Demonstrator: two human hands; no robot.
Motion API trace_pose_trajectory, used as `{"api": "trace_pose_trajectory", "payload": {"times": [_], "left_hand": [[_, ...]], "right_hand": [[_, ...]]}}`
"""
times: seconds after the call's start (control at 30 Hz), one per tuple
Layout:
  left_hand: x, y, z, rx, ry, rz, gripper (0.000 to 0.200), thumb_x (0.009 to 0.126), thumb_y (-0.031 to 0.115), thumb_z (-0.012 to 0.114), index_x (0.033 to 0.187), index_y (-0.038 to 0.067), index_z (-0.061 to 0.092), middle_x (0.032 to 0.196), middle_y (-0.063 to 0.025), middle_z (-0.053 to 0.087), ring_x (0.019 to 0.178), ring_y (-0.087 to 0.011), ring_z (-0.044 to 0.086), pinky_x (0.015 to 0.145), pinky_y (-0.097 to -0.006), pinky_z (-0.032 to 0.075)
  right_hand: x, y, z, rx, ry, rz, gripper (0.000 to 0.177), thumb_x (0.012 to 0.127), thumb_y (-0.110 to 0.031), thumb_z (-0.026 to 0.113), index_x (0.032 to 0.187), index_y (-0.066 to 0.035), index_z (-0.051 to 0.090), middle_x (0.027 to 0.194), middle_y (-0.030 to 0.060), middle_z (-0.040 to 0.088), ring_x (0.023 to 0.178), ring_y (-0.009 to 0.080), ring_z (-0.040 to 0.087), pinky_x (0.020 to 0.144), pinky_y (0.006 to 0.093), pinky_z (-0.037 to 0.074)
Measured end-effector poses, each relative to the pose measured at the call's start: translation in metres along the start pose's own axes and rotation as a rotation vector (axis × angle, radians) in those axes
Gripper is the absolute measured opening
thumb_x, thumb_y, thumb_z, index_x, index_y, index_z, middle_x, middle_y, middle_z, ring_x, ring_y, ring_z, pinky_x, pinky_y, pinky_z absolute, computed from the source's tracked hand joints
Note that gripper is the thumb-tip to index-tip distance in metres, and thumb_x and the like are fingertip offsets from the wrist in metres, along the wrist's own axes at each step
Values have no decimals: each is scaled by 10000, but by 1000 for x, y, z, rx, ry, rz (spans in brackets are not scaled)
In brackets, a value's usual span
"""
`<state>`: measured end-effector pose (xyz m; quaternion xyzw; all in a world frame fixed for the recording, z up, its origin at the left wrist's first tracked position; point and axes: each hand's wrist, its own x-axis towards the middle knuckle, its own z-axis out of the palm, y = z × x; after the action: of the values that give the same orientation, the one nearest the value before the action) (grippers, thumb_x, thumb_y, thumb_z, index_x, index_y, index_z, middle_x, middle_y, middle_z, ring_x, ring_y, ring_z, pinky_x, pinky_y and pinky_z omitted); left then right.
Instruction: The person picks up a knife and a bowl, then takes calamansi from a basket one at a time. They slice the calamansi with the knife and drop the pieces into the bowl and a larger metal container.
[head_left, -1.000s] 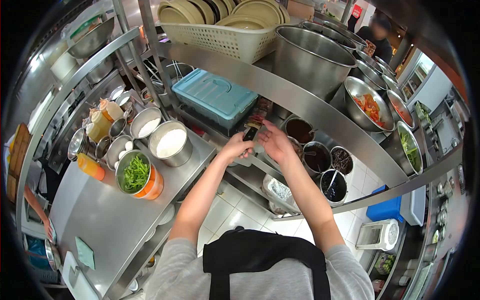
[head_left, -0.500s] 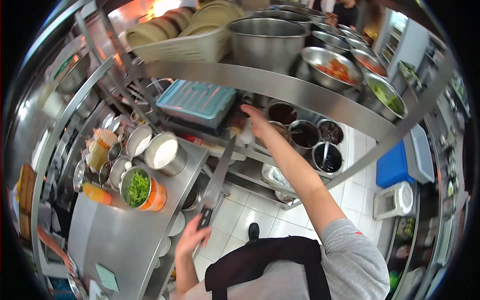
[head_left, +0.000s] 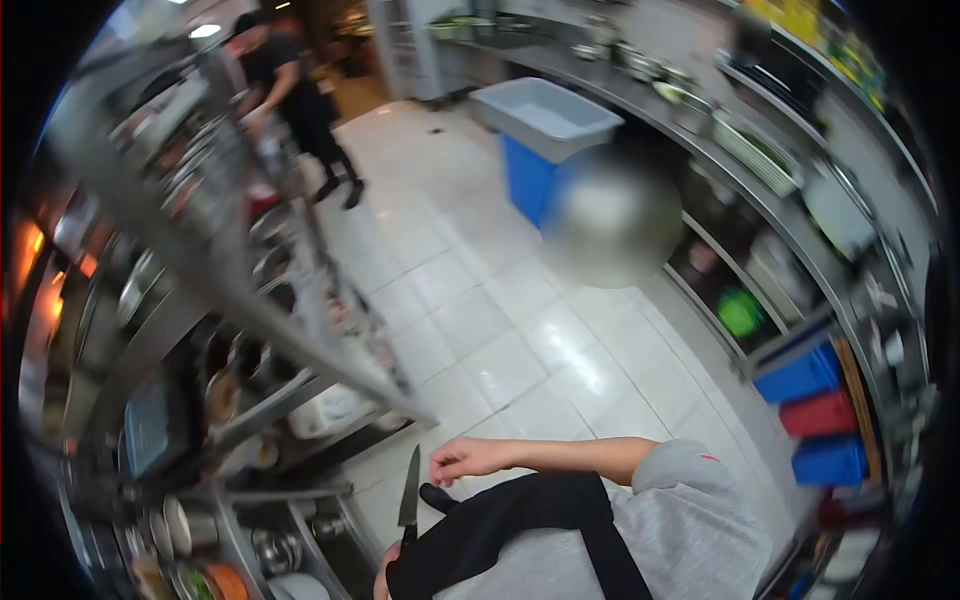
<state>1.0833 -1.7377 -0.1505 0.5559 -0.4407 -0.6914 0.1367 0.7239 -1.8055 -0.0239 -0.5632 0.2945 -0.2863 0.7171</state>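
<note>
My left hand (head_left: pixel 382 570) is low in view beside the black apron (head_left: pixel 500 525), mostly hidden by it. It is closed on the dark handle of a kitchen knife (head_left: pixel 411 490), whose blade points up and away from me. Just right of the blade, my right hand (head_left: pixel 470 459) hangs in front of the apron with its fingers loosely curled in. Nothing shows in that hand, and it appears apart from the knife. Below it, the dark tip of a shoe (head_left: pixel 437 498) shows against the tiles.
A metal shelf frame (head_left: pixel 250 320) with pots and a lidded blue box (head_left: pixel 155 425) stands left. Across the tiled floor (head_left: pixel 500 370) are a grey tub (head_left: pixel 550 115) on a blue bin (head_left: pixel 525 180) and a long counter (head_left: pixel 690 125). A co-worker (head_left: pixel 285 90) stands at far left.
My view has swung right, away from the shelf and steel table. My right hand has drawn back from the shelf towards my body. The knife, still in my left hand, is now close to the apron.
</note>
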Motion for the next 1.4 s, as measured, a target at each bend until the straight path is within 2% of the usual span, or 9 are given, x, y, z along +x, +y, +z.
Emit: {"api": "trace_pose_trajectory", "payload": {"times": [0.2, 0.3, 0.4, 0.5, 0.67, 0.77, 0.97, 1.17, 1.4], "left_hand": [[78, 177, 216, 523, -465, -47, 146, 762, 155, 586, 803, 30, 522, 648, -13, 523, 598, -94, 485, 523, -238, 392], [124, 211, 312, 593, -740, -3, 218, 773, 168, 587, 879, -1, 499, 623, -26, 523, 516, -89, 488, 443, -224, 373], [142, 244, 409, 560, -934, 26, 249, 806, 202, 576, 909, 2, 470, 621, -31, 521, 455, -92, 490, 378, -201, 362], [161, 263, 480, 663, -950, 96, 285, 841, 265, 545, 957, 15, 470, 641, -37, 525, 508, -100, 516, 426, -214, 404], [229, 305, 528, 738, -1125, 193, 401, 847, 396, 514, 1021, 36, 487, 705, -58, 566, 643, -136, 568, 562, -261, 461], [295, 337, 530, 1013, -864, 626, 462, 823, 435, 519, 1037, 25, 507, 764, -124, 615, 732, -249, 605, 659, -342, 472], [353, 429, 578, 1264, -738, 644, 429, 805, 386, 541, 1026, 19, 522, 778, -144, 623, 774, -298, 597, 688, -374, 465], [389, 477, 669, 1227, -891, 716, 419, 821, 338, 542, 1097, 25, 502, 835, -131, 620, 774, -271, 598, 698, -347, 467], [488, 446, 723, 1072, -633, 595, 440, 789, 355, 565, 1096, 45, 509, 866, -170, 626, 828, -309, 602, 735, -371, 471]], "right_hand": [[-166, 85, -37, -342, 308, 193, 271, 878, -283, 489, 909, -25, 567, 828, 47, 607, 744, 111, 570, 656, 278, 462], [-212, 93, -49, 242, 636, 337, 357, 890, -373, 457, 908, -35, 571, 786, 62, 612, 729, 146, 579, 652, 310, 468], [-244, 83, -73, 1192, 785, 28, 412, 895, -428, 413, 966, -47, 549, 743, 76, 600, 756, 214, 572, 730, 322, 452], [-290, 104, -124, 1011, 817, -346, 349, 897, -354, 432, 995, -34, 532, 821, 89, 599, 836, 230, 577, 775, 325, 444], [-355, 63, -210, 1077, 1480, -373, 249, 838, -130, 499, 1058, -15, 478, 980, 178, 567, 883, 281, 590, 806, 394, 498], [-411, 62, -262, 816, 1646, -279, 204, 816, -112, 534, 991, -18, 483, 682, 85, 535, 507, 150, 514, 474, 299, 459], [-538, 14, -350, 40, 2152, 118, 250, 815, -214, 590, 979, -50, 495, 556, 11, 462, 415, 64, 414, 348, 221, 312], [-672, -33, -449, -878, 2435, 422, 376, 828, -314, 530, 1067, -31, 460, 814, 230, 583, 780, 395, 572, 690, 445, 433], [-824, -100, -589, -1042, 2426, 715, 320, 803, -245, 573, 1028, -34, 486, 883, 203, 596, 856, 380, 562, 717, 439, 432]]}}
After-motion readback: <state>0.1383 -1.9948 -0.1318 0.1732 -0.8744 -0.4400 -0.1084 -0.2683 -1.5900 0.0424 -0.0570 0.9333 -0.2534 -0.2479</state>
